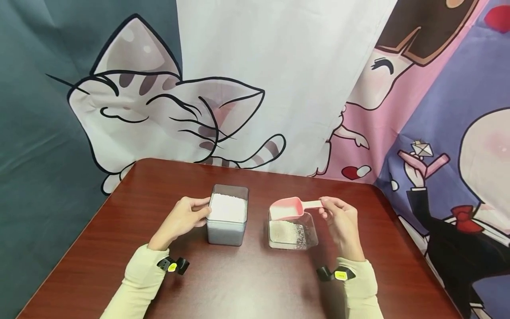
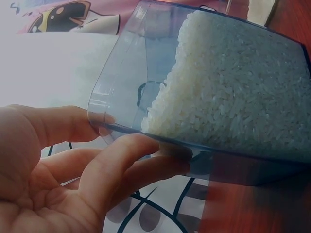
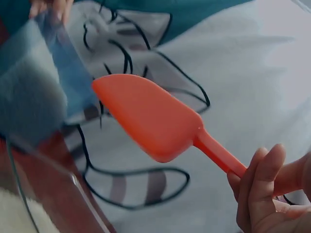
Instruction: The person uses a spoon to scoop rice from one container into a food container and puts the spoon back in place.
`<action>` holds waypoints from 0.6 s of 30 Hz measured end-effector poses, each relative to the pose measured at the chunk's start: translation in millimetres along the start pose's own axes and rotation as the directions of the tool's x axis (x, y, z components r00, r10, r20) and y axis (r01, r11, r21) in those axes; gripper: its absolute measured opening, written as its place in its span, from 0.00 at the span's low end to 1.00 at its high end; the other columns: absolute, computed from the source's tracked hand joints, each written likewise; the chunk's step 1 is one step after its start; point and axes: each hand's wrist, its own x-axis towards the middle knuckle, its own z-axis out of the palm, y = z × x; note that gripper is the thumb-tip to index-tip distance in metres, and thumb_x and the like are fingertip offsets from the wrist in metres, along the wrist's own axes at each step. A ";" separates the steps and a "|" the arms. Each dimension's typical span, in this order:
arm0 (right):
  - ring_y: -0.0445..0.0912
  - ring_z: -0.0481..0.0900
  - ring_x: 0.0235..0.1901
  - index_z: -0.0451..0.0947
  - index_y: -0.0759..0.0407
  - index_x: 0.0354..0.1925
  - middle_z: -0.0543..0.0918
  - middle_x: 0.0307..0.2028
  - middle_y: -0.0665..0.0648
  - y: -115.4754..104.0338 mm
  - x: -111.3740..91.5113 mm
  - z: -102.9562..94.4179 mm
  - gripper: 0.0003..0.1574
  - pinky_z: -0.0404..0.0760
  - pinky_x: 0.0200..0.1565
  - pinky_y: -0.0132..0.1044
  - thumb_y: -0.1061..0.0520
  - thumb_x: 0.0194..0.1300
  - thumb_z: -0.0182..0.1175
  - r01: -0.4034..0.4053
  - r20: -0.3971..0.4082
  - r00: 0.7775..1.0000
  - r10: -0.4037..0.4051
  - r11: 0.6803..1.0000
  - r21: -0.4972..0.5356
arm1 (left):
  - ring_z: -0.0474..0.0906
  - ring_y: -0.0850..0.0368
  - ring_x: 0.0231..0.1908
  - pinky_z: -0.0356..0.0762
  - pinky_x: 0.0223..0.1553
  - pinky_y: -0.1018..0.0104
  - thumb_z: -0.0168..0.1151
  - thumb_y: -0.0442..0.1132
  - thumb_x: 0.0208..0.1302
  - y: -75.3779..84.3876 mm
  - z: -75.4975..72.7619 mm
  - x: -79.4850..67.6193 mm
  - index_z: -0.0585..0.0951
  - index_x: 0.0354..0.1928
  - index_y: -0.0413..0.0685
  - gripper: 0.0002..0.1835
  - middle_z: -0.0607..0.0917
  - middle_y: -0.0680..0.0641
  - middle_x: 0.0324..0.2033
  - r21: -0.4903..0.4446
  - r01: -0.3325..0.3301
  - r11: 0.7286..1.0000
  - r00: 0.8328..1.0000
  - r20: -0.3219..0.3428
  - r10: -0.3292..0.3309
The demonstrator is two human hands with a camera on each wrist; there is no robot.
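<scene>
A tall clear container (image 1: pixel 225 232) of white rice (image 2: pixel 243 82) stands on the table, filled to below its rim. My left hand (image 1: pixel 187 217) grips its left side near the rim, with fingers and thumb at the wall in the left wrist view. My right hand (image 1: pixel 340 219) pinches the handle of a pink scoop (image 3: pixel 150 116). In the head view the scoop is held roughly level above a small shallow clear container (image 1: pixel 312 235), and white grains show in its bowl. Rice (image 1: pixel 284 232) covers much of that container's bottom, thinning toward the right.
Both containers share a glossy reddish-brown table (image 1: pixel 223 288), the shallow one to the right of the tall one. A printed cloth (image 1: pixel 295 88) with cartoon figures hangs behind the table's far edge and along its sides.
</scene>
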 end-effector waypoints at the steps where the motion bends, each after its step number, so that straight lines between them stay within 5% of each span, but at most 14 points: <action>1: 0.41 0.75 0.16 0.80 0.71 0.31 0.81 0.22 0.57 0.7 -0.2 4.6 0.05 0.76 0.19 0.24 0.68 0.60 0.58 0.002 0.015 1.000 -0.002 1.000 0.010 | 0.81 0.53 0.40 0.82 0.36 0.61 0.57 0.33 0.62 0.2 0.2 -0.3 0.70 0.59 0.32 0.23 0.79 0.33 0.47 0.002 -0.001 1.000 1.000 -0.001 0.001; 6: 0.40 0.74 0.15 0.79 0.73 0.33 0.80 0.21 0.56 11.6 1.9 27.5 0.11 0.75 0.18 0.23 0.63 0.57 0.63 0.103 0.065 0.992 -0.104 0.995 0.019 | 0.81 0.53 0.40 0.82 0.36 0.61 0.57 0.34 0.62 0.4 1.5 -0.8 0.70 0.59 0.32 0.24 0.80 0.33 0.47 0.005 -0.005 1.000 1.000 -0.002 0.005; 12: 0.43 0.77 0.16 0.78 0.75 0.35 0.81 0.20 0.60 33.5 14.8 49.8 0.15 0.75 0.16 0.27 0.61 0.55 0.64 0.264 0.167 0.951 -0.259 0.964 -0.010 | 0.81 0.53 0.39 0.82 0.35 0.60 0.58 0.34 0.62 -0.4 1.7 -0.8 0.70 0.59 0.32 0.24 0.79 0.33 0.47 0.011 -0.012 1.000 1.000 -0.006 0.012; 18: 0.41 0.75 0.13 0.74 0.81 0.34 0.79 0.17 0.58 18.1 -2.8 94.9 0.12 0.75 0.16 0.26 0.67 0.58 0.59 0.239 0.142 0.964 -0.226 0.968 -0.079 | 0.81 0.50 0.39 0.82 0.35 0.60 0.57 0.33 0.62 0.1 1.9 -1.4 0.70 0.58 0.31 0.23 0.79 0.32 0.47 0.007 -0.018 1.000 1.000 -0.006 0.018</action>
